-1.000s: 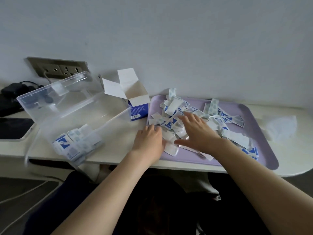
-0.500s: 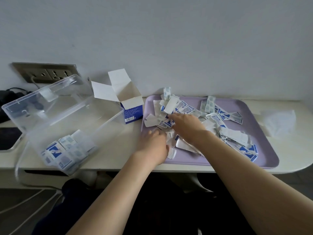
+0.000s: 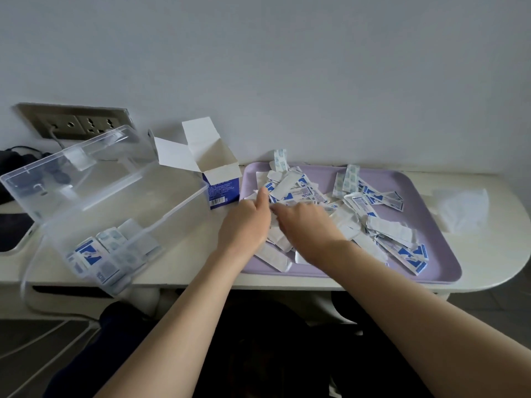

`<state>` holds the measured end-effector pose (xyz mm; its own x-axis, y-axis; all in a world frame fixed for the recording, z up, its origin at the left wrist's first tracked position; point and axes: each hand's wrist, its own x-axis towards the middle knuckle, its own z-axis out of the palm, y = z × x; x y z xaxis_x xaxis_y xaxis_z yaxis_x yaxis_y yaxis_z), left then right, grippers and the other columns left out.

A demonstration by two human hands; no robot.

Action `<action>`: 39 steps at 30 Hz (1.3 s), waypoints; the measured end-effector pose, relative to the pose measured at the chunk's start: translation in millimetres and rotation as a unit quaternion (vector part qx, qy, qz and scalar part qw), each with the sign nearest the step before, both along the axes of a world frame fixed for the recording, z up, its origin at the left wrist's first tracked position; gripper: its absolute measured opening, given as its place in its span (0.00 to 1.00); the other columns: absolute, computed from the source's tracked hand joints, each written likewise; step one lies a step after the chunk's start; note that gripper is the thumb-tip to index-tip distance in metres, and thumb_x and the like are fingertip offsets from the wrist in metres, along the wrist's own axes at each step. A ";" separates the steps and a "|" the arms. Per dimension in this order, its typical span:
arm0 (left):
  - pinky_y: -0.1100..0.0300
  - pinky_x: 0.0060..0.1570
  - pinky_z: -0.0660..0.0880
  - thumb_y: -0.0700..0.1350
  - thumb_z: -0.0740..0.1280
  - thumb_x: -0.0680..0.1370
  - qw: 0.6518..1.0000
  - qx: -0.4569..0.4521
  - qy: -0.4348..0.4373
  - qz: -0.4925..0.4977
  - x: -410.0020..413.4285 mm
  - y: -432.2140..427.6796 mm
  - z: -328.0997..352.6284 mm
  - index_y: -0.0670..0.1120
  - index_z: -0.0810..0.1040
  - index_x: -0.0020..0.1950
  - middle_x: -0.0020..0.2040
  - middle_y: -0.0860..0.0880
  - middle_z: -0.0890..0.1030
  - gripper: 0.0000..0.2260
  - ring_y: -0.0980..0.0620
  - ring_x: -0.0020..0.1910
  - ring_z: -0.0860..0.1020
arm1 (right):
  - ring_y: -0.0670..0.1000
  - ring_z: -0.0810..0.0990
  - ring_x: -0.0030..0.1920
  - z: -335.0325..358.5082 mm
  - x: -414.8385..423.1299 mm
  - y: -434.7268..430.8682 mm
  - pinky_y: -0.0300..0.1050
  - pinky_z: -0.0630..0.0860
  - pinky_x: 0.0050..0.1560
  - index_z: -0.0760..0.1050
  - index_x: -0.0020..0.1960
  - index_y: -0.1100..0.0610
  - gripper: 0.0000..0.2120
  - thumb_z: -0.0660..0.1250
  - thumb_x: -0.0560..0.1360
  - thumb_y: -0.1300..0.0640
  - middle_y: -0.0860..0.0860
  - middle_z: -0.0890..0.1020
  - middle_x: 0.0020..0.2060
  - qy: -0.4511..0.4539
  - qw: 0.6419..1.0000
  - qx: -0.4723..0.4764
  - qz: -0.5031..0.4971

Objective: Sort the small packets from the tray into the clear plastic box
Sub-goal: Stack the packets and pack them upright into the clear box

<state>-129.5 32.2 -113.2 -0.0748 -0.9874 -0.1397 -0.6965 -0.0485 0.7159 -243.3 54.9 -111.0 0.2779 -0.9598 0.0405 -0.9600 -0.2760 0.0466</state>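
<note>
Packets (image 3: 298,193) under right hand (image 3: 309,224), beside left hand (image 3: 247,222), on tray (image 3: 438,242).

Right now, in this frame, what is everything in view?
table: one, white, by the wall
tray: one, lilac, table's right
loose packets: many, white-blue, heaped on tray
clear plastic box: one, transparent, table's left
boxed packets: several, white-blue, box's near corner
carton: one, white-blue, open, between box and tray
wall socket: one, grey, behind box
thin sheet: one, white, right of tray
left hand: one, among loose packets, grip unclear
right hand: one, among loose packets, grip unclear
</note>
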 end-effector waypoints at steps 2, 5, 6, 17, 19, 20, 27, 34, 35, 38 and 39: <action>0.56 0.47 0.72 0.52 0.52 0.82 0.995 0.027 0.081 0.045 -0.8 -0.7 -0.2 0.39 0.80 0.48 0.45 0.40 0.82 0.22 0.43 0.47 0.79 | 0.59 0.79 0.48 -1.7 5.0 6.5 0.46 0.63 0.39 0.68 0.62 0.57 0.12 0.56 0.79 0.63 0.56 0.80 0.48 -0.042 0.999 0.017 0.020; 0.60 0.35 0.76 0.46 0.60 0.78 0.989 0.029 0.119 0.078 1.8 -3.6 -2.9 0.38 0.80 0.46 0.43 0.40 0.82 0.14 0.44 0.41 0.80 | 0.58 0.78 0.52 -3.4 4.5 11.0 0.48 0.70 0.46 0.67 0.63 0.56 0.14 0.57 0.80 0.52 0.54 0.79 0.54 -0.133 0.989 0.052 0.042; 0.62 0.29 0.74 0.45 0.62 0.78 0.988 0.033 0.128 0.083 2.8 -4.3 -4.1 0.38 0.80 0.46 0.42 0.40 0.82 0.12 0.46 0.38 0.80 | 0.57 0.77 0.53 -4.8 2.5 12.3 0.48 0.71 0.48 0.66 0.64 0.56 0.16 0.57 0.80 0.50 0.53 0.77 0.56 -0.159 0.983 0.073 0.046; 0.54 0.41 0.76 0.36 0.67 0.75 0.984 0.015 0.175 0.022 7.6 -1.4 -6.8 0.44 0.81 0.42 0.37 0.46 0.81 0.05 0.47 0.39 0.80 | 0.54 0.74 0.61 -11.2 -17.5 7.8 0.44 0.70 0.61 0.66 0.69 0.54 0.28 0.57 0.74 0.74 0.51 0.72 0.65 -0.296 0.950 0.104 0.015; 0.54 0.44 0.76 0.36 0.68 0.74 0.988 -0.010 0.156 0.018 7.4 0.2 -6.0 0.43 0.81 0.46 0.41 0.45 0.82 0.04 0.45 0.43 0.80 | 0.53 0.73 0.62 -12.4 -23.3 5.4 0.42 0.69 0.60 0.65 0.70 0.52 0.27 0.60 0.74 0.71 0.49 0.70 0.66 -0.270 0.957 0.104 0.007; 0.57 0.44 0.76 0.36 0.68 0.74 0.989 -0.020 0.145 0.015 6.9 1.5 -5.2 0.43 0.81 0.49 0.44 0.45 0.82 0.06 0.46 0.45 0.80 | 0.52 0.71 0.65 -12.5 -26.7 4.2 0.41 0.67 0.61 0.64 0.71 0.52 0.26 0.62 0.75 0.68 0.48 0.69 0.67 -0.249 0.962 0.108 0.002; 0.72 0.30 0.69 0.34 0.67 0.75 0.994 -0.039 0.097 -0.021 5.4 5.5 -5.2 0.41 0.79 0.56 0.48 0.45 0.82 0.11 0.53 0.41 0.77 | 0.51 0.69 0.64 -14.5 -43.0 -4.0 0.44 0.66 0.62 0.71 0.64 0.55 0.18 0.67 0.75 0.55 0.51 0.75 0.61 -0.170 0.980 0.099 -0.039; 0.75 0.30 0.69 0.35 0.70 0.71 0.992 -0.074 0.105 -0.007 5.0 5.9 -2.8 0.44 0.81 0.51 0.46 0.48 0.82 0.10 0.54 0.41 0.78 | 0.55 0.78 0.51 -11.9 -41.7 -5.8 0.46 0.72 0.46 0.71 0.60 0.56 0.14 0.66 0.75 0.56 0.53 0.80 0.55 -0.204 0.971 0.077 -0.093; 0.75 0.30 0.69 0.35 0.70 0.71 0.989 -0.085 0.117 0.013 5.1 5.9 -1.3 0.45 0.81 0.50 0.45 0.49 0.82 0.10 0.55 0.40 0.78 | 0.55 0.79 0.51 -10.9 -42.3 -6.1 0.47 0.72 0.46 0.70 0.61 0.55 0.15 0.66 0.76 0.55 0.53 0.80 0.54 -0.205 0.971 0.072 -0.103; 0.75 0.29 0.71 0.35 0.70 0.72 0.978 -0.096 0.177 0.057 6.0 4.7 4.3 0.45 0.79 0.49 0.43 0.50 0.81 0.09 0.58 0.37 0.77 | 0.57 0.79 0.49 -9.1 -46.4 -8.0 0.47 0.72 0.44 0.71 0.60 0.55 0.12 0.64 0.77 0.55 0.55 0.81 0.52 -0.187 0.971 0.057 -0.135; 0.74 0.30 0.72 0.35 0.70 0.72 0.974 -0.093 0.199 0.062 6.2 4.5 6.6 0.46 0.79 0.48 0.43 0.50 0.81 0.08 0.58 0.37 0.78 | 0.57 0.78 0.47 -9.4 -48.0 -8.5 0.47 0.72 0.42 0.72 0.59 0.55 0.11 0.63 0.77 0.56 0.55 0.81 0.51 -0.180 0.972 0.055 -0.141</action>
